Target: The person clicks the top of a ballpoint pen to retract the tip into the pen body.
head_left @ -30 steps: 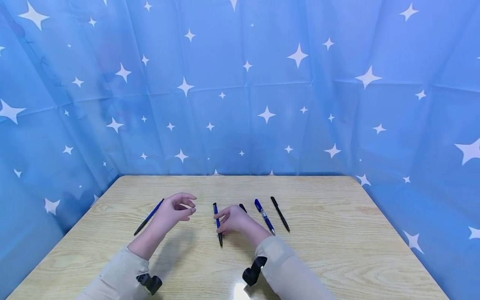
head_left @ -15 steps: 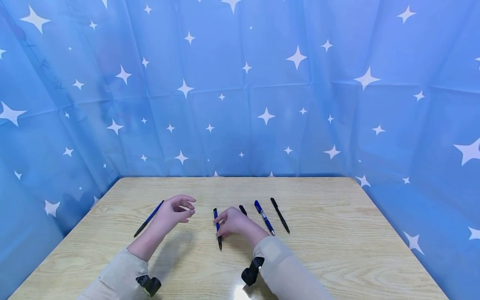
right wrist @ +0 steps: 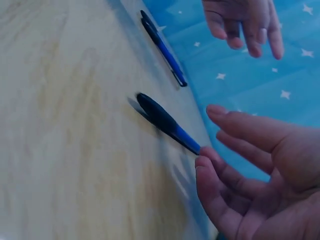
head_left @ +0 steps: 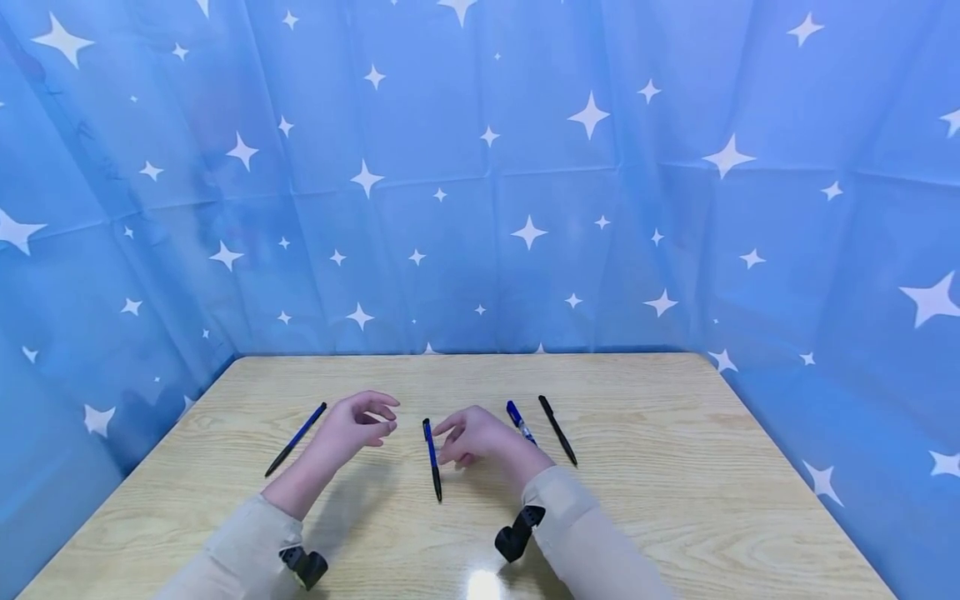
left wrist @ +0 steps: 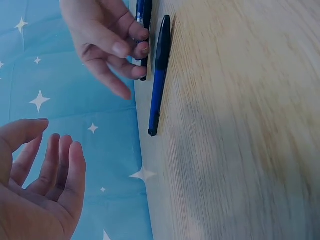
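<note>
A blue pen with a black grip lies on the table between both hands, its tip pointing toward the near edge. Just to its right is my right hand, with loosely bent fingers and no pen held; in the right wrist view its fingertips overlap the pen's far end. My left hand hovers above the table on the other side, thumb and fingers apart, holding nothing. A second blue-and-black pen lies slanted beyond the left wrist.
To the right lie a blue pen, partly covered by the right hand and forearm, and a black pen. The wooden table meets a blue star-patterned curtain at its back and sides.
My right hand has let go of the middle pen and shifted right, now covering the short black pen and part of the blue one. The middle pen moved slightly nearer; the left hand hardly moved.
</note>
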{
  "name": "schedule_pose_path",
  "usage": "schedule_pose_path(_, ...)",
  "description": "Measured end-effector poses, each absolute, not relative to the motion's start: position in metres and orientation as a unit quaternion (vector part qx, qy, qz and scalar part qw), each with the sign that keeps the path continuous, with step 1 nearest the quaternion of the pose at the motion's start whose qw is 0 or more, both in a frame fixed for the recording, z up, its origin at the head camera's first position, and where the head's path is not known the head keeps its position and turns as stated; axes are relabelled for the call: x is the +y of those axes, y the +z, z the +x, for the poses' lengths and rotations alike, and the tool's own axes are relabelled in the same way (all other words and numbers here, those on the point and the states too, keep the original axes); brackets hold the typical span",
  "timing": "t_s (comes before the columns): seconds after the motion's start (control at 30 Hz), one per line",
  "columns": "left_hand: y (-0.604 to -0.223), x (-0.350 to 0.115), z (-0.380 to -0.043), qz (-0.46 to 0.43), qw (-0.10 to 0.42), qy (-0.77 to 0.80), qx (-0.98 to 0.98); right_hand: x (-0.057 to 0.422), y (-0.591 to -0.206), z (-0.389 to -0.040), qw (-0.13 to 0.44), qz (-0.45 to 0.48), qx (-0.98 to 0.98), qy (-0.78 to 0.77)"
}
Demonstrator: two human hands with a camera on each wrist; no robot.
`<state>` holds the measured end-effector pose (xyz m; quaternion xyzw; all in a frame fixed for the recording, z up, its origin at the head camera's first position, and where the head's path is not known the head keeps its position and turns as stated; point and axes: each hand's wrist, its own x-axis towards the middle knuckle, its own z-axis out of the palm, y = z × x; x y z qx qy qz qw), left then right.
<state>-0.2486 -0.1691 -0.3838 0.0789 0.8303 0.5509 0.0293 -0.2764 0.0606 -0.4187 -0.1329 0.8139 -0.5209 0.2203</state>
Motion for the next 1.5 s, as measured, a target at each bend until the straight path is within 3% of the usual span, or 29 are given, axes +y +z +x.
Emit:
schedule_pose_path(0.63,-0.388,-0.153,-0.252,0.118,0.063,0.540,0.831,0.115,-0.401,-0.291,0.157,-0.210,0.878,-0.401)
schedule_pose_path(1.17,-0.393,-0.151,-0.253,0.131,0.064,0.533,0.833,0.132,-0.421,-0.296,0.107,-0.223,0.936,-0.249)
schedule_pose_path(1.5,-0.396,-0.149,-0.252,0.140,0.072,0.530,0.833,0.131,-0.422,-0.295,0.122,-0.236,0.932,-0.246)
